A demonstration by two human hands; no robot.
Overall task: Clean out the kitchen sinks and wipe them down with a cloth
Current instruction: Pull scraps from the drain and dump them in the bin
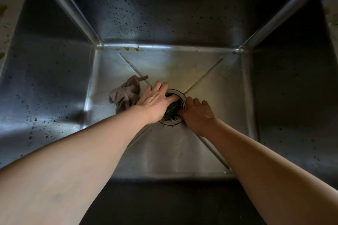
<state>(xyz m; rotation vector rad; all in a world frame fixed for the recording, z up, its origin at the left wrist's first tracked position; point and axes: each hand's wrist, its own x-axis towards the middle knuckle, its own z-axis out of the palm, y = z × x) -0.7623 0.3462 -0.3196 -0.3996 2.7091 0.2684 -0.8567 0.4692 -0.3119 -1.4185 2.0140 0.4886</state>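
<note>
I look straight down into a deep steel sink (182,155). At its middle is the round drain strainer (180,95), holding green vegetable scraps (172,110). My left hand (155,100) lies over the strainer's left side, fingers reaching into it. My right hand (198,113) sits on the strainer's right rim, its fingers curled down at the scraps. Whether either hand grips anything is hidden. A crumpled grey-brown cloth (125,94) lies on the sink floor just left of my left hand.
Yellow food specks (130,48) stick at the foot of the back wall. Water drops dot the back wall (146,20) and the left wall (45,97). A speckled counter (7,16) borders the sink at far left.
</note>
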